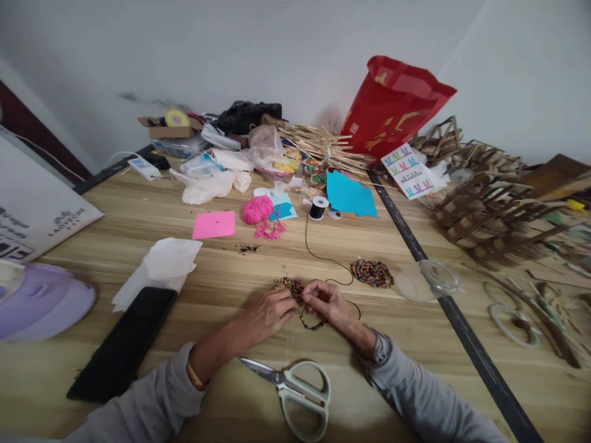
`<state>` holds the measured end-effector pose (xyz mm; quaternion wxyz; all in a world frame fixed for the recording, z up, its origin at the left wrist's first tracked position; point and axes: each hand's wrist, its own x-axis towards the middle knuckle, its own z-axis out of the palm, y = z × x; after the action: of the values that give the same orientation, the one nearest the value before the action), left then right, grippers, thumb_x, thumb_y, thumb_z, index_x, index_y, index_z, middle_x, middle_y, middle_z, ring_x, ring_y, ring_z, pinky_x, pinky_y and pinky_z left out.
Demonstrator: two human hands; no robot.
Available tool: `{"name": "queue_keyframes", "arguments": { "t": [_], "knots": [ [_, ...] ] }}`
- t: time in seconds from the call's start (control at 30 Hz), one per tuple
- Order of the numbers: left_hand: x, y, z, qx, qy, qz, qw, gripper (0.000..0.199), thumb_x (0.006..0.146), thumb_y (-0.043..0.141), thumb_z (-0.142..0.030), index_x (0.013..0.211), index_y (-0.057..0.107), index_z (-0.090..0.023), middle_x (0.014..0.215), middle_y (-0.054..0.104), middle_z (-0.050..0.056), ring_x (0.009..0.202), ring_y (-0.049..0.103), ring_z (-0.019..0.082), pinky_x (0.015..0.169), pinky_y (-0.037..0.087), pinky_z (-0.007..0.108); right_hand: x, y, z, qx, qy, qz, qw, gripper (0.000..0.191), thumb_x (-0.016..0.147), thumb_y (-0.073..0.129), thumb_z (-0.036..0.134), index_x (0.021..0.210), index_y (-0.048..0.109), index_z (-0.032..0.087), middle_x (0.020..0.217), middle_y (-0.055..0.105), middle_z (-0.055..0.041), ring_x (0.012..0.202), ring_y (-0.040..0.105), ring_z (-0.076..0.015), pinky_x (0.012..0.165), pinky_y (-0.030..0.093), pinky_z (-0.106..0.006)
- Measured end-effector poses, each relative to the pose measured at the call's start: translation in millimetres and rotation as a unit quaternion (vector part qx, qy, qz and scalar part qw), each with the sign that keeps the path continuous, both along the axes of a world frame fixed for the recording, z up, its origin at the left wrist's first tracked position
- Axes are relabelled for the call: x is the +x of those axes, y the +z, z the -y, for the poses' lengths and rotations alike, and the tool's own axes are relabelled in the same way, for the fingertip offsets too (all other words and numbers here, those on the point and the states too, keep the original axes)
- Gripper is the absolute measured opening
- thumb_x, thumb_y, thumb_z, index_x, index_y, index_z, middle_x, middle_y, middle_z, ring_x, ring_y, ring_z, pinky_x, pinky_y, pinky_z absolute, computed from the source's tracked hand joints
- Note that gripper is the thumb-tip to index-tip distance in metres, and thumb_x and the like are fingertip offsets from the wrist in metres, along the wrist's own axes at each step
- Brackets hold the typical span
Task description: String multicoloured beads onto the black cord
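Near the middle of the wooden table (221,271), my left hand (272,312) is closed beside a small pile of multicoloured beads (289,285); whatever its fingertips hold is too small to make out. My right hand (325,301) touches it almost, thumb and forefinger pinched together over the black cord (329,257). The cord runs back to a spool of black thread (318,208). A short row of strung beads (314,326) hangs in a curve below my right fingers. A coil of beads (372,274) lies to the right. Scissors (300,387) with pale handles rest in front of my hands.
At the left lie a black phone (124,344), white paper (161,271) and a purple object (50,301). Behind are pink yarn (257,210), pink paper (213,224) and blue paper (351,194). Woven baskets (480,215) and a red bag (392,104) stand at the right.
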<state>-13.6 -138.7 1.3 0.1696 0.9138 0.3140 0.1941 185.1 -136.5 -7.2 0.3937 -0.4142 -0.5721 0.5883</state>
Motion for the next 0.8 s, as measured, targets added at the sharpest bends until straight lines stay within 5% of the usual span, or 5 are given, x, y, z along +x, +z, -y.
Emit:
{"name": "queue_keyframes", "arguments": {
  "t": [0.53,0.8],
  "knots": [
    [4.3,7.0,0.8,0.041,-0.002,-0.061,0.997,0.02,0.094,0.046,-0.018,0.086,0.064,-0.017,0.085,0.063,0.004,0.08,0.058,0.016,0.073,0.043,0.029,-1.1,3.0,-0.5,-0.012,0.029,-0.003,0.999,0.039,0.075,0.069,0.053,0.077,0.058,0.015,0.056,0.05,0.0039,0.047,0.042,-0.0071,0.047,0.034,-0.02],
    [4.4,-1.8,0.0,0.045,0.004,-0.05,0.998,0.019,0.093,0.046,-0.017,0.087,0.064,-0.016,0.086,0.063,0.005,0.079,0.059,0.017,0.074,0.045,0.029,-2.5,7.4,-0.1,-0.003,0.039,-0.005,0.999,0.038,0.077,0.067,0.052,0.076,0.058,0.015,0.059,0.049,0.0037,0.051,0.041,-0.0075,0.049,0.033,-0.02]
  ]
}}
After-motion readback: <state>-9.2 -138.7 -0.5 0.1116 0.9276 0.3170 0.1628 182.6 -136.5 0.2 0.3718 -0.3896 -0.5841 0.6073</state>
